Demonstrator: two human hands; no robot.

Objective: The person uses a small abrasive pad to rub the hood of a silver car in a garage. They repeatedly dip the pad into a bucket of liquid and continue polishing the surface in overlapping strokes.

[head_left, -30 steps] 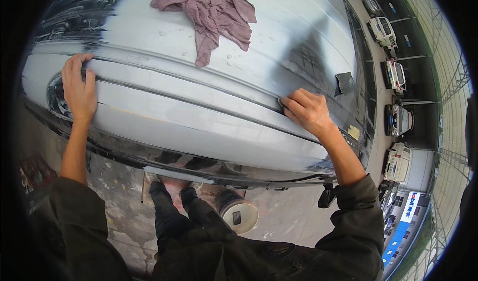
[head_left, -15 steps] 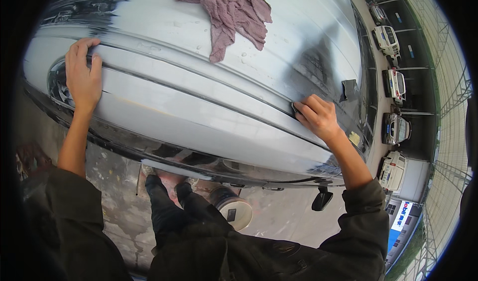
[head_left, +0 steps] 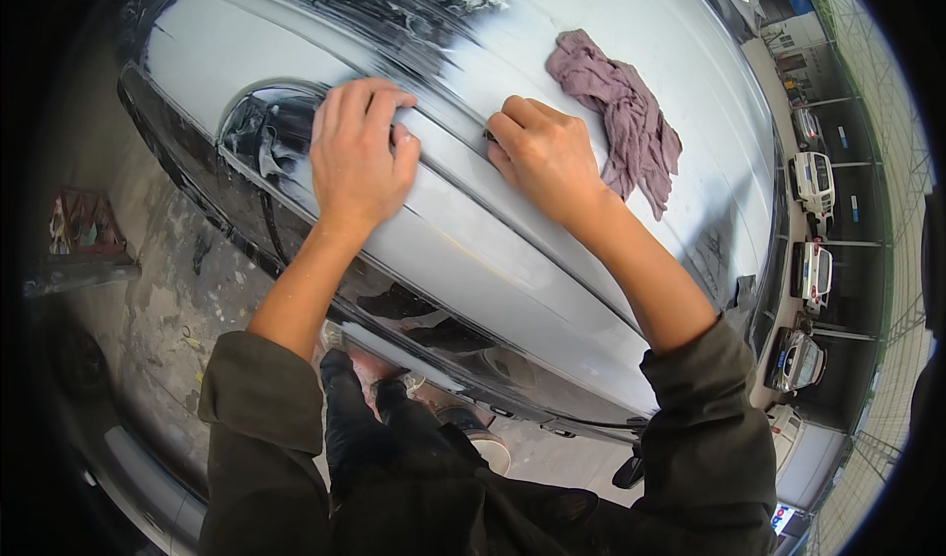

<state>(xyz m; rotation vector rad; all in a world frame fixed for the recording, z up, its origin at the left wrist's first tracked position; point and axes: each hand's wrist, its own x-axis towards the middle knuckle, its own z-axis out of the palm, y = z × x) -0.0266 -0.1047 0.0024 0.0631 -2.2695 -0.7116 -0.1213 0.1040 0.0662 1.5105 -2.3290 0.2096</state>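
Note:
A car roof in patchy grey primer spreads out beneath my hands, with a long groove running along its near side. My left hand rests on the roof edge just above the dark rear side window, fingers slightly bent and holding nothing. To its right, my right hand pinches a small dark piece of sandpaper against the groove; most of the piece is hidden by the fingers. A crumpled mauve cloth lies on the roof just beyond my right hand.
A dark square scrap lies near the roof's front end. Below stand a bucket and the car's side mirror. Another car is at the lower left, a reddish crate-like object above it. Several parked cars line the right.
My right hand has slid along the groove toward the rear, close to my left hand. The view has shifted toward the car's rear. The left hand still rests near the rear window.

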